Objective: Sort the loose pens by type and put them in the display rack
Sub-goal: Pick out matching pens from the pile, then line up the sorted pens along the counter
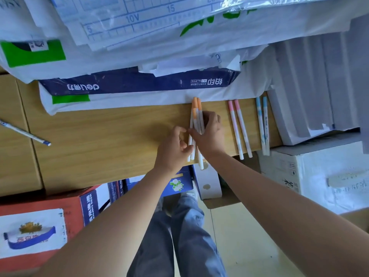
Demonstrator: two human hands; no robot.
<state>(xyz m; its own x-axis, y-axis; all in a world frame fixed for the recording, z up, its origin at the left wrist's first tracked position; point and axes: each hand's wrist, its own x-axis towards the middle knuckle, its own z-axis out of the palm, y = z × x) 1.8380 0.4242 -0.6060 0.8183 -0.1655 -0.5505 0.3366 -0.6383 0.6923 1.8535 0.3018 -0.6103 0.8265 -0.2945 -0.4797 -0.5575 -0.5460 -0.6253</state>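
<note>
The orange-capped pens (196,108) lie bunched on the wooden desk (109,132), with their caps just below the right end of the blue Deli paper ream (139,83). The right hand (210,134) curls over the middle of the bunch. The left hand (173,150) pinches the barrels nearer their tails, which overhang the desk edge. Further right of the ream lie a pink-capped pair (238,126) and a blue-capped pair (262,124), each grouped. The step looks like squaring up the orange set: squeeze both hands inward, level the caps, then lift the bunch as one so none rolls off. No display rack shows.
</note>
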